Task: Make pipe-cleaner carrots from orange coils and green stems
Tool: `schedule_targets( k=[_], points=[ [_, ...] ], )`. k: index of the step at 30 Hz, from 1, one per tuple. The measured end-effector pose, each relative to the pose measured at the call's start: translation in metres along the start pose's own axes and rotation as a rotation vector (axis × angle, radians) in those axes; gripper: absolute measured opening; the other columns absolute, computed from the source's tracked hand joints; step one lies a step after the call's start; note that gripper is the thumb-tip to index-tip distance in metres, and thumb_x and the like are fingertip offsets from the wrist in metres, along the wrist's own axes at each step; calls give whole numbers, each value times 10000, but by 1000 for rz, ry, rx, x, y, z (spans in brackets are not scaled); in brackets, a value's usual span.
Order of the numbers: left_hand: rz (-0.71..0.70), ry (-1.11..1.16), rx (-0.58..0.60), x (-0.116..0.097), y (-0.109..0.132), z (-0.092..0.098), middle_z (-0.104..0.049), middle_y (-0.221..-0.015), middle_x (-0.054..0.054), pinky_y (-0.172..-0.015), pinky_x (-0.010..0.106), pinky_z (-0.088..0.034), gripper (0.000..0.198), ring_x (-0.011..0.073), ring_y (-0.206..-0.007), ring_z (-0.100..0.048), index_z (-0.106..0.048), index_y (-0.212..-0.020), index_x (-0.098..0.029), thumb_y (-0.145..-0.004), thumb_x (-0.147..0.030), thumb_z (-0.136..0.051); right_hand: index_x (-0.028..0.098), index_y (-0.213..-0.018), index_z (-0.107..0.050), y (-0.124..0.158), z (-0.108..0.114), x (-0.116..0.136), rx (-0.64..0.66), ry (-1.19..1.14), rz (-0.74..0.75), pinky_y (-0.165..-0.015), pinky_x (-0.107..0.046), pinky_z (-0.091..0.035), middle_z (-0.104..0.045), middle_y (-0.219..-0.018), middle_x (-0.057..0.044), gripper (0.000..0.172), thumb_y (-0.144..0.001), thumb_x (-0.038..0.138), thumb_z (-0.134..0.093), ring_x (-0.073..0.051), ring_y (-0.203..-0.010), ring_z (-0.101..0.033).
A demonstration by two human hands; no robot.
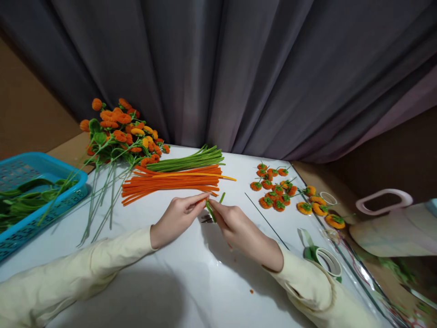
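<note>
My left hand is closed in a pinch at the middle of the white table. A bit of fuzzy orange shows at its fingertips, mostly hidden by the fingers. Close against it, my right hand pinches a short green chenille stem, whose other end sticks up behind the fingers. The fingertips of both hands nearly meet. Just beyond them lies a bundle of orange chenille stems, and behind that a bundle of green chenille stems. A small dark metal object, partly covered, lies under my right hand.
Finished orange flowers on stems are heaped back left, beside a blue basket of green leaves. Orange flower heads sit at right, near a thin dark rod. Tape rolls and a pale jug stand further right.
</note>
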State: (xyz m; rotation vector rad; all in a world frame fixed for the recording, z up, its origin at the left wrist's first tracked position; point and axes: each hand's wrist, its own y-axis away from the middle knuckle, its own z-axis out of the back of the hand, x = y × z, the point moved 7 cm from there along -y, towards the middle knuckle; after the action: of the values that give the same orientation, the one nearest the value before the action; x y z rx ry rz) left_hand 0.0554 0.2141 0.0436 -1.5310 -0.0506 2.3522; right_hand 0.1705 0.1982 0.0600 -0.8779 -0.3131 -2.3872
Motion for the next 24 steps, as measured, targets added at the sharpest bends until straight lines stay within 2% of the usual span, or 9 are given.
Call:
schedule_targets(
  k=[4, 7, 10, 13, 15, 18, 21, 24],
  points=[
    [-98, -8, 2, -6, 0, 1, -675, -1114, 67, -874, 268, -537, 318, 187, -1006, -649, -632, -1144, -125, -878, -243, -503, 138, -1066, -528, 3, 4, -2, 89, -204, -73, -424, -161, -377, -377, -372, 106, 277, -896, 76, -317, -81, -315, -457],
    [-328, -108, -52, -29, 6, 5, -642, -1178, 76, -955, 257, -489, 337, 164, -1059, -620, -584, -1208, -134, -886, -168, -491, 136, -1100, -532, 11, 15, 8, 24, -205, -26, -416, -164, -371, -427, -435, 90, 293, -899, 92, -325, -63, -312, -431],
    [-611, -229, -86, -60, 22, 8, -517, -1335, 94, -1051, 283, -405, 492, 169, -1201, -514, -433, -1347, -146, -865, -55, -467, 137, -1194, -496, 25, 29, 28, -91, -170, 91, -430, -183, -372, -469, -521, 69, 346, -885, 86, -350, -55, -331, -388],
    [-774, -338, -54, -79, 34, 7, -397, -1419, 148, -1085, 330, -367, 625, 219, -1289, -410, -290, -1417, -93, -822, 17, -448, 147, -1291, -444, 38, 38, 44, -110, -234, 139, -442, -189, -387, -409, -437, 95, 396, -909, 119, -347, -68, -320, -371],
    [-837, -434, -20, -84, 36, 6, -326, -1451, 180, -1085, 347, -368, 680, 248, -1314, -365, -222, -1434, -60, -800, 43, -446, 159, -1301, -455, 42, 41, 46, -80, -311, 79, -427, -183, -389, -397, -397, 100, 381, -935, 174, -351, -67, -303, -377],
    [-924, -569, 33, -83, 35, 4, -247, -1478, 196, -1077, 333, -376, 720, 246, -1331, -334, -145, -1449, -58, -806, 54, -449, 176, -1319, -454, 42, 40, 41, 29, -468, -98, -378, -168, -374, -427, -377, 92, 389, -955, 293, -378, -68, -292, -404],
    [-982, -611, 40, -79, 31, 6, -272, -1464, 208, -1063, 334, -391, 694, 239, -1331, -334, -141, -1450, -67, -846, -6, -477, 174, -1350, -424, 40, 38, 37, 126, -623, -202, -353, -159, -355, -441, -363, 91, 443, -946, 355, -412, -67, -282, -406],
    [-1005, -589, 28, -78, 27, 8, -315, -1441, 219, -1040, 344, -416, 655, 242, -1330, -334, -145, -1451, -77, -891, -117, -482, 166, -1349, -432, 36, 36, 36, 177, -735, -213, -358, -154, -345, -473, -373, 83, 452, -940, 360, -433, -59, -280, -407]
  ],
)
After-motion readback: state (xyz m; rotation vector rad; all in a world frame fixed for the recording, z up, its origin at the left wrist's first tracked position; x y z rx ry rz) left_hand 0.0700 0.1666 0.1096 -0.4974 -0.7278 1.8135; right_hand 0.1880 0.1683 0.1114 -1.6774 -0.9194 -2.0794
